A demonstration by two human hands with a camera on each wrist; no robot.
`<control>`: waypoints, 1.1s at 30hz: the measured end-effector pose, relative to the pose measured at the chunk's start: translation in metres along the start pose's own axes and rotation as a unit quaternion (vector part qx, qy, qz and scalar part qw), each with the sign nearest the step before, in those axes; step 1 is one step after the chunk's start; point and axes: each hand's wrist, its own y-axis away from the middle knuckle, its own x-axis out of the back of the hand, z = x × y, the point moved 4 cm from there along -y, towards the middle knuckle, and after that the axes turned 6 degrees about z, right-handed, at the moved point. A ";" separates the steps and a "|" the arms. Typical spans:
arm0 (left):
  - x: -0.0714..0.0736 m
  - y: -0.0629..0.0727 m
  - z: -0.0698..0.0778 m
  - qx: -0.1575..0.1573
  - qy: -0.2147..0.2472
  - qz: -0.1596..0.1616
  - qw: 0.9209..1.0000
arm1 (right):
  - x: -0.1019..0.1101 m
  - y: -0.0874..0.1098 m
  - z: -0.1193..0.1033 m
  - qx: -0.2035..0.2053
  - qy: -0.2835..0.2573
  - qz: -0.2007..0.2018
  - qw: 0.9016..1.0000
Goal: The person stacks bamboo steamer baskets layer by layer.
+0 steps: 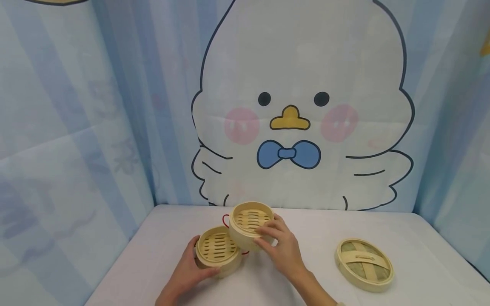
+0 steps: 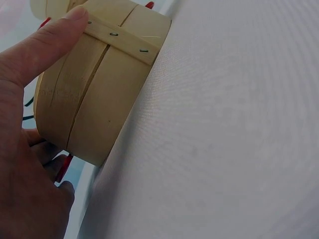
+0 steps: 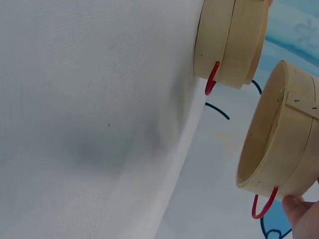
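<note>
Evidently two bamboo steamer tiers made up the work; clock read from the lower tier in the head view, 12 away from the person. Lower tier point(image 1: 218, 247) stood on the white-covered table point(image 1: 314, 238), slats up. Raised tier point(image 1: 250, 219), also slats up, was held clear of the table at 1 o'clock, overlapping the lower rim by eye; right wrist view showed a gap between them. Each carried a red loop point(image 3: 209, 85).

Left hand point(image 1: 187, 270) curled about the lower tier, thumb along the wall near 6 o'clock, fingers round toward 10. Right hand point(image 1: 284, 246) gripped the raised tier from its 4 o'clock side, thumb and fingers closed on wall and rim.

Step in hand, by my reading: moving one tier while the other was steadied; stacking or unstacking, could not tell. Next move seemed to call for a level raised tier, its loop kept off the lower rim, and a firm left hold.

Farther out, lid point(image 1: 363, 257) lay flat, strap up, just past 3 o'clock, well apart from both hands. Bird-print backdrop point(image 1: 306, 55) hung at 12 to 1.
</note>
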 end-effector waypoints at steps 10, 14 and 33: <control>0.000 0.000 0.001 0.009 0.001 -0.003 1.000 | -0.013 -0.003 -0.006 -0.011 0.002 -0.011 1.000; -0.001 0.001 0.002 0.002 0.010 -0.004 1.000 | -0.015 -0.003 -0.008 -0.015 0.011 -0.016 1.000; 0.002 0.001 0.001 -0.007 0.017 -0.007 1.000 | -0.031 -0.004 -0.013 -0.019 0.004 -0.037 0.999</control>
